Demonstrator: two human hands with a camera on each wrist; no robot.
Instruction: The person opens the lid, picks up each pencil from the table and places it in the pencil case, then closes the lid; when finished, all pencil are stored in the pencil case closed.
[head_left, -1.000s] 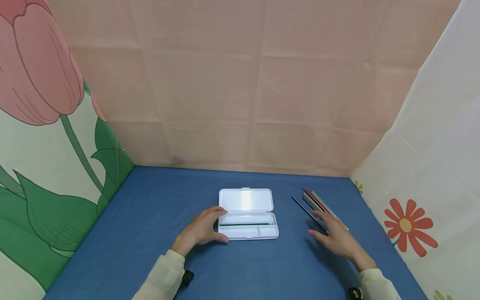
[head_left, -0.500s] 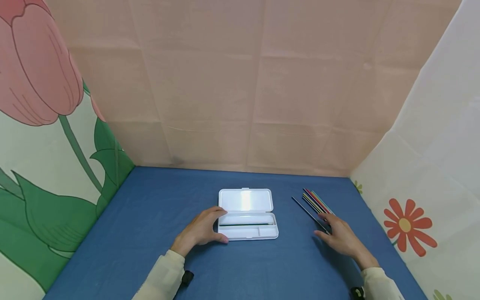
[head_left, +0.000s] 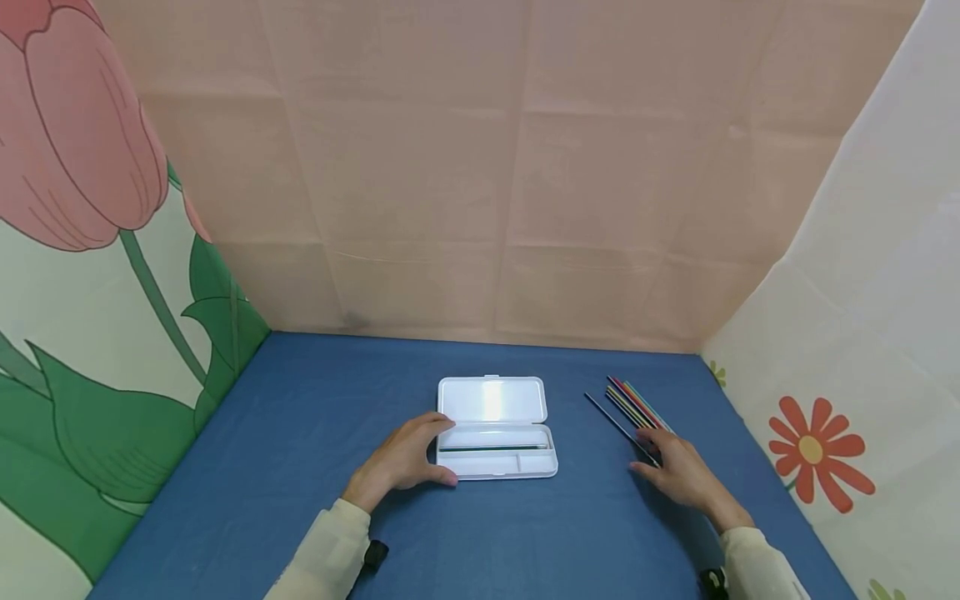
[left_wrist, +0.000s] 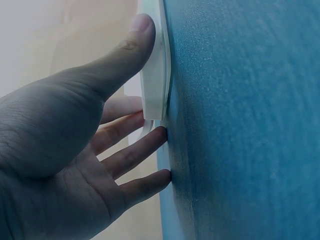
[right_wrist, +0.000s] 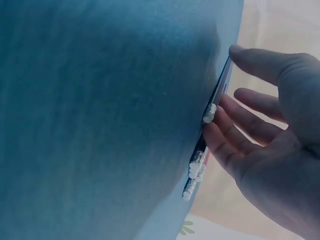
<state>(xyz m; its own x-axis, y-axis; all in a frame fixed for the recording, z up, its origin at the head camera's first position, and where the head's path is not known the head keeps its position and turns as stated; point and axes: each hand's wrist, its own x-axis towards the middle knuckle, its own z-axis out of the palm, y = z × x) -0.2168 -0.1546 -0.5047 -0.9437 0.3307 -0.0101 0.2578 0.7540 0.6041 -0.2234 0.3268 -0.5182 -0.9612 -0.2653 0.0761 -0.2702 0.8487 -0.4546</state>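
A white pencil case [head_left: 495, 467] lies with its lid [head_left: 491, 400] laid back, and one dark green pencil [head_left: 491, 449] rests in its long compartment. My left hand [head_left: 405, 454] holds the case's left end, thumb at the front corner and index finger near the hinge. In the left wrist view, the thumb lies along the case wall [left_wrist: 156, 95]. My right hand [head_left: 678, 475] straddles a dark pencil [head_left: 611, 420] on the table, thumb on one side and fingers on the other. Its white-tipped end [right_wrist: 210, 114] shows between thumb and fingers in the right wrist view.
Several colored pencils [head_left: 633, 402] lie in a bunch just right of the dark pencil, their white ends [right_wrist: 194, 167] beside my fingers. A blue cloth [head_left: 525, 542] covers the table. A beige sheet [head_left: 480, 208] hangs behind, and a white flowered sheet [head_left: 862, 333] stands at the right.
My right hand has shifted slightly right, toward the near end of the dark pencil, then stayed nearly still. The left hand and the pencil case have not moved.
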